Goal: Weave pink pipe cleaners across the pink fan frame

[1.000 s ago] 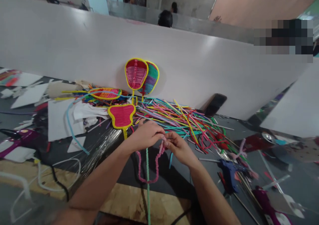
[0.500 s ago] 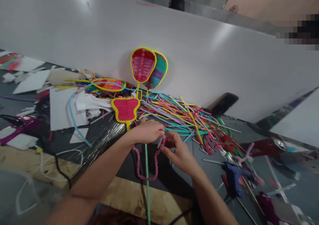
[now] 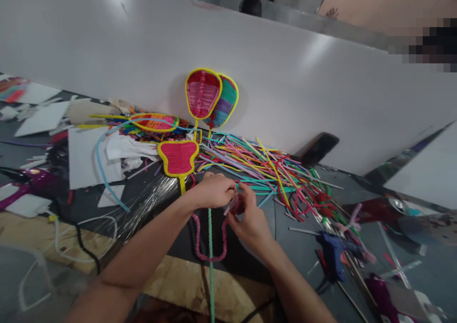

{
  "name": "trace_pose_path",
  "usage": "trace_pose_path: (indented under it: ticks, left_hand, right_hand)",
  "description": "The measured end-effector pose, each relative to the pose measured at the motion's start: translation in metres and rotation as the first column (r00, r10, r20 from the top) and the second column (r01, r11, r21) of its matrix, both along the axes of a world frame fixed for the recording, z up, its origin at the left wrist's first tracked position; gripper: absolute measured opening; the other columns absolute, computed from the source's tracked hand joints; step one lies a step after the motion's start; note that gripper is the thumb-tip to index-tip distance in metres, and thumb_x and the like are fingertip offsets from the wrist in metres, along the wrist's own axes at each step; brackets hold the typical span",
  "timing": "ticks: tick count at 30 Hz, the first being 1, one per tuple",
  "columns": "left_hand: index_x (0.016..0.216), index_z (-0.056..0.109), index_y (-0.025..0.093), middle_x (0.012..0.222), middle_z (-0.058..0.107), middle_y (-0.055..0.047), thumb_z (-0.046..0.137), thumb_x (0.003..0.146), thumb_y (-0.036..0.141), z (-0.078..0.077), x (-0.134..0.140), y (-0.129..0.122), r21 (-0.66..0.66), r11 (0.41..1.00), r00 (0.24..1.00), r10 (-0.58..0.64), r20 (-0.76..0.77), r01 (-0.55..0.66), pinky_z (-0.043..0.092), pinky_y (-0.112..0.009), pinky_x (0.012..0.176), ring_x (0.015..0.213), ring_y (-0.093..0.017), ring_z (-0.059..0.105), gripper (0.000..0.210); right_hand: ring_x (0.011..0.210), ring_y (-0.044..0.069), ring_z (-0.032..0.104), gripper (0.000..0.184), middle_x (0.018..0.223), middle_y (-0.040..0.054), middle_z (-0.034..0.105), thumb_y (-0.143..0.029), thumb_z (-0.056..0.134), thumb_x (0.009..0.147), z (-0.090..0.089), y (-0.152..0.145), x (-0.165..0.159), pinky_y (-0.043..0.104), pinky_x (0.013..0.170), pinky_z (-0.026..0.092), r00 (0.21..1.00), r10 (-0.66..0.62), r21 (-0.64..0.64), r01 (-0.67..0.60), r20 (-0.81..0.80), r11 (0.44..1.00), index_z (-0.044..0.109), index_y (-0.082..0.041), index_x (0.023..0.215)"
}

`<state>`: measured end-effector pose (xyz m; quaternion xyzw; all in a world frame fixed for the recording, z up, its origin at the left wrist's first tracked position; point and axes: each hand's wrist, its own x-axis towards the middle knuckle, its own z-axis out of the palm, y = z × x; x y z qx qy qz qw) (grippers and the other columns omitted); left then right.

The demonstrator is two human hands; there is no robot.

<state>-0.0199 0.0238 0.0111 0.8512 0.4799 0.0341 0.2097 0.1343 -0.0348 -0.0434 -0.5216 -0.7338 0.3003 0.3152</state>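
Note:
A pink pipe cleaner [image 3: 212, 257], bent into a rounded outline, hangs below both hands. My left hand [image 3: 215, 190] is closed with its fingertips at the right upper side of this outline. My right hand [image 3: 252, 220] pinches the pipe cleaner between thumb and fingers, close to the left fingertips. A straight mint-green pipe cleaner stem [image 3: 210, 237] runs down from under the left hand and crosses the bottom of the pink outline. Just beyond the left hand lies a yellow-edged fan shape [image 3: 179, 158] filled with pink strands.
Two more yellow-edged fan shapes [image 3: 203, 94] lean on the white partition [image 3: 285, 85]. Loose coloured pipe cleaners [image 3: 250, 163] lie behind the hands. To the right are a blue glue gun [image 3: 332, 254], a drink can [image 3: 389, 206] and a phone [image 3: 320, 149]. Silvery wires [image 3: 146, 208] lie left.
My right hand has shifted slightly left, and its fingers have curled closer to the left fingertips. The pink outline stays nearly in place. The view has moved slightly.

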Motion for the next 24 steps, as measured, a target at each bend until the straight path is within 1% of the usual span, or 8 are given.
trace_pose_path:
  ticks: [3, 7, 11, 14, 16, 19, 21, 24]
  left_hand:
    - [0.077, 0.066, 0.020, 0.080, 0.070, -0.006, 0.039, 0.080, 0.024, 0.000, 0.001, -0.001, 0.002, 1.000, 1.000, 0.007, 0.001, -0.007, 0.038, -0.035, 0.080, 0.085, -0.022, 0.061, 0.028]
    - [0.079, 0.067, 0.021, 0.082, 0.070, -0.004, 0.040, 0.081, 0.023, 0.001, 0.000, -0.001, 0.009, 1.000, 1.000, 0.014, 0.014, -0.014, 0.038, -0.035, 0.082, 0.088, -0.022, 0.061, 0.027]
    - [0.082, 0.069, 0.021, 0.086, 0.071, -0.005, 0.042, 0.083, 0.029, 0.005, -0.001, -0.002, -0.003, 0.998, 0.998, 0.062, 0.009, -0.062, 0.038, -0.036, 0.082, 0.090, -0.023, 0.061, 0.027]
    - [0.083, 0.069, 0.021, 0.087, 0.071, -0.006, 0.044, 0.083, 0.031, 0.006, 0.000, -0.003, -0.009, 0.997, 0.997, 0.075, 0.014, -0.075, 0.038, -0.036, 0.083, 0.092, -0.023, 0.060, 0.027]
    - [0.083, 0.069, 0.021, 0.087, 0.070, -0.006, 0.044, 0.083, 0.031, 0.005, 0.000, -0.003, -0.009, 0.997, 0.997, 0.074, 0.026, -0.074, 0.038, -0.036, 0.083, 0.093, -0.023, 0.060, 0.027]
    - [0.082, 0.069, 0.021, 0.086, 0.070, -0.005, 0.045, 0.082, 0.030, 0.003, 0.001, -0.002, -0.005, 0.997, 0.996, 0.076, 0.043, -0.076, 0.037, -0.035, 0.083, 0.092, -0.022, 0.059, 0.026]
    - [0.080, 0.068, 0.020, 0.083, 0.069, -0.005, 0.046, 0.082, 0.031, 0.002, 0.000, -0.001, -0.013, 0.997, 0.995, 0.078, 0.063, -0.077, 0.037, -0.034, 0.083, 0.090, -0.022, 0.059, 0.025]
    - [0.081, 0.067, 0.019, 0.079, 0.068, -0.003, 0.041, 0.085, 0.036, 0.002, -0.007, 0.003, -0.081, 0.995, 0.986, 0.064, 0.156, -0.052, 0.039, -0.028, 0.077, 0.082, -0.018, 0.058, 0.032]
  right_hand:
    - [0.072, 0.019, 0.065, 0.060, 0.097, 0.0070, 0.066, -0.027, 0.057, 0.077, 0.001, 0.000, 0.000, 0.028, 0.061, 0.049, 0.995, -0.048, 0.084, 0.040, 0.091, 0.996, 0.031, -0.020, 0.131]
    - [0.070, 0.018, 0.067, 0.043, 0.091, 0.0074, 0.069, -0.031, 0.051, 0.084, 0.003, 0.001, 0.002, 0.026, 0.060, 0.047, 0.986, -0.070, 0.246, 0.031, 0.154, 0.969, 0.042, -0.017, 0.123]
    - [0.064, 0.016, 0.066, 0.019, 0.077, 0.0053, 0.070, -0.029, 0.045, 0.088, 0.003, 0.002, 0.005, 0.023, 0.057, 0.043, 0.973, -0.104, 0.376, 0.019, 0.206, 0.926, 0.057, -0.018, 0.098]
    - [0.061, 0.015, 0.065, 0.017, 0.070, 0.0044, 0.068, -0.026, 0.045, 0.089, 0.002, 0.004, 0.007, 0.022, 0.055, 0.041, 0.977, -0.104, 0.387, 0.024, 0.185, 0.922, 0.060, -0.018, 0.087]
    - [0.060, 0.014, 0.064, 0.018, 0.068, 0.0038, 0.067, -0.028, 0.045, 0.089, 0.002, 0.006, 0.008, 0.022, 0.055, 0.041, 0.989, -0.098, 0.300, 0.061, 0.112, 0.952, 0.060, -0.018, 0.083]
    - [0.055, 0.013, 0.058, 0.022, 0.063, 0.0007, 0.063, -0.035, 0.048, 0.088, 0.002, 0.009, 0.009, 0.021, 0.053, 0.041, 0.989, -0.092, 0.042, 0.098, -0.120, 0.994, 0.058, -0.019, 0.077]
    - [0.052, 0.012, 0.055, 0.024, 0.060, -0.0008, 0.060, -0.039, 0.051, 0.086, 0.001, 0.012, 0.009, 0.022, 0.052, 0.042, 0.950, -0.094, -0.104, 0.065, -0.297, 0.992, 0.056, -0.019, 0.074]
    - [0.053, 0.012, 0.054, 0.025, 0.061, -0.0009, 0.060, -0.042, 0.057, 0.081, 0.002, 0.017, 0.010, 0.023, 0.053, 0.044, 0.874, -0.107, -0.221, 0.000, -0.474, 0.975, 0.055, -0.019, 0.074]
